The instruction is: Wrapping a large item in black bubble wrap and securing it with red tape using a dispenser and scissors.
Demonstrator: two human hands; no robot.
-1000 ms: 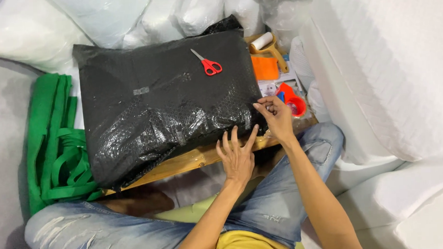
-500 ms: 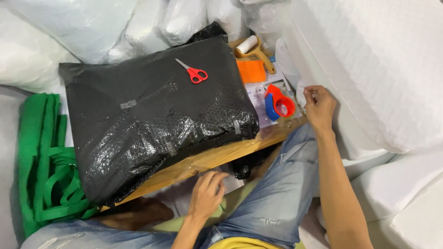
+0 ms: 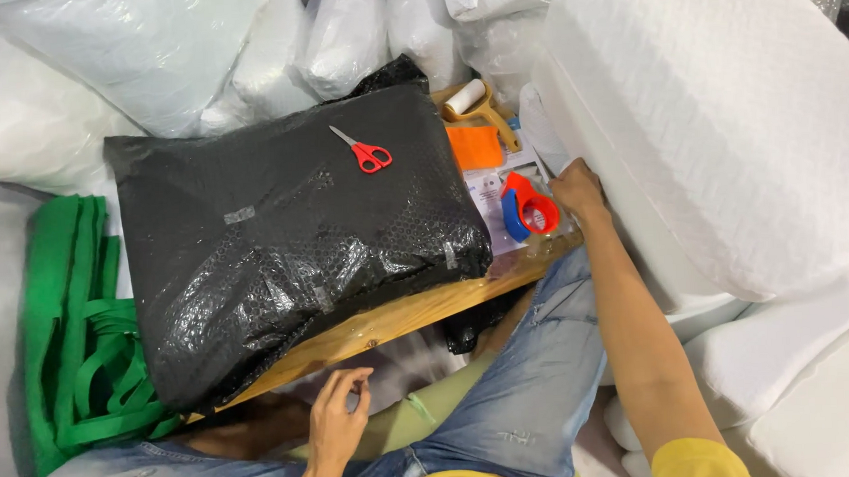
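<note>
- Parcel in black bubble wrap lying flat on wooden board, taped in places, covering most of the surface; red scissors resting loose on top near far edge.
- Right hand at board's right edge, just beside orange-and-blue tape dispenser, fingers curled against white foam block; impossible to tell whether anything is pinched there.
- Left hand low, below board's near edge, fingers loosely bent, empty, well apart from parcel and from other hand.
- Probably best: reach for dispenser from above, wrist clear of foam, so nothing nudges papers underneath.
- Worth steadying parcel with free hand before any pull on tape; scissors liable to slide if wrap shifts.
- Tight room on right: foam block crowding board's edge, orange sheet and hand roller packed behind dispenser.
- Open room mostly near side, over jeans; green bags stacked along left, white plastic-wrapped bundles closing far side.
</note>
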